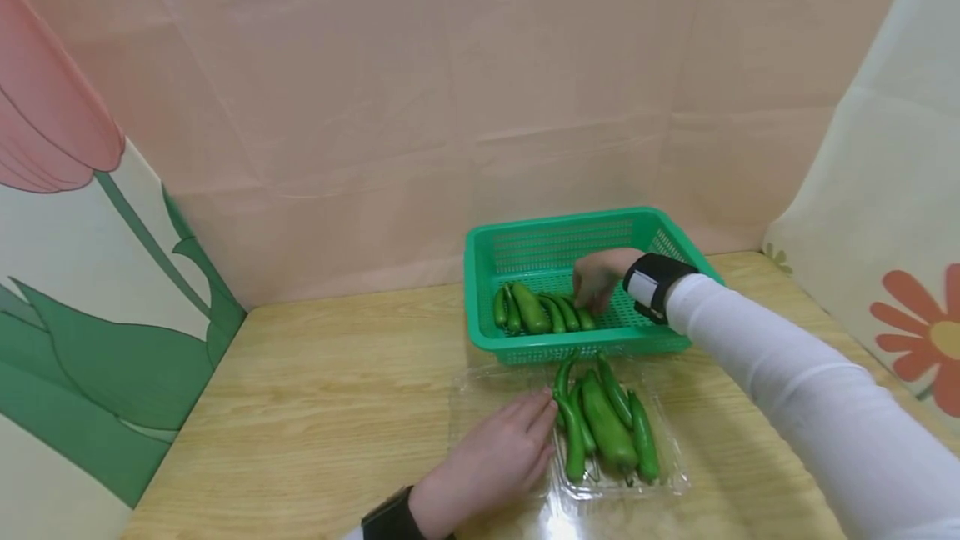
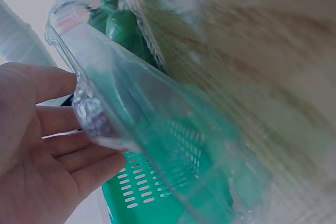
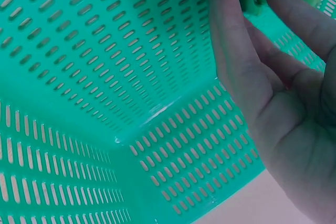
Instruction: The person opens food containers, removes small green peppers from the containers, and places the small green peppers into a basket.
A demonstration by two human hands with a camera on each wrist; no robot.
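Observation:
A clear plastic clamshell box (image 1: 670,477) lies open on the table. Its right half holds several slim green chili peppers (image 1: 645,440) and a thicker, lighter green vegetable (image 1: 606,427). My left hand (image 1: 498,457) touches the box at the fold between its halves; in the left wrist view its fingers (image 2: 86,169) are loosely extended against the clear plastic. Inside the green basket (image 1: 525,347), my right hand (image 1: 600,273) reaches down beside a row of green peppers (image 1: 531,308). The right wrist view shows its thumb and fingers apart near the peppers, their tips partly hidden.
The perforated basket stands right behind the box, its walls rising around my right hand. Light wood tabletop (image 1: 337,390) extends to the left. A pink sheet (image 1: 337,107) hangs at the back, with flower-printed sheets (image 1: 847,215) at the sides.

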